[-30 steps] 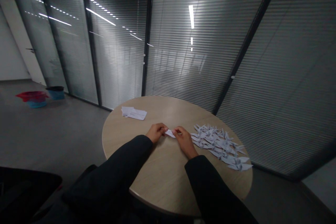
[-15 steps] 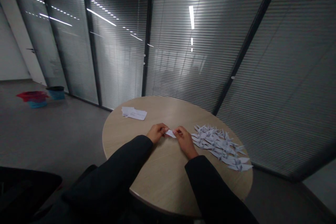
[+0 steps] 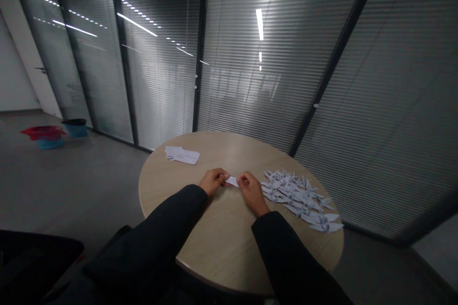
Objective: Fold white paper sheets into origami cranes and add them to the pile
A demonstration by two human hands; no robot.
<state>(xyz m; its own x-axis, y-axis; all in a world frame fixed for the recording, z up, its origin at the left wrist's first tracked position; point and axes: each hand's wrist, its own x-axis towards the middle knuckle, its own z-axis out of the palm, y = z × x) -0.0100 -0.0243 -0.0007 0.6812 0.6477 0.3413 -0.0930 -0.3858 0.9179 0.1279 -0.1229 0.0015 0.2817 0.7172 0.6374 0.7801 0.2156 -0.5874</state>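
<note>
White paper strip (image 3: 232, 181) pinched right there, the left hand (image 3: 213, 181) and right hand (image 3: 252, 193) closed together on it from either end, over the middle of a round wooden table (image 3: 222, 233). Just beside the right hand, a spread of origami cranes (image 3: 298, 200), with a small stack of paper slips (image 3: 182, 155) toward the far edge. Out on the floor at left, a red-topped blue tub (image 3: 46, 136) sits near a black-rimmed blue bin (image 3: 76, 128).

Thing: folded white paper strip (image 3: 232, 181)
Shape: narrow and flat, tapering to a point at its left end, with creases along its length
Pose: lying almost level, pinched between left hand (image 3: 213, 181) and right hand (image 3: 252, 193)
Place: over round wooden table (image 3: 200, 152)
</note>
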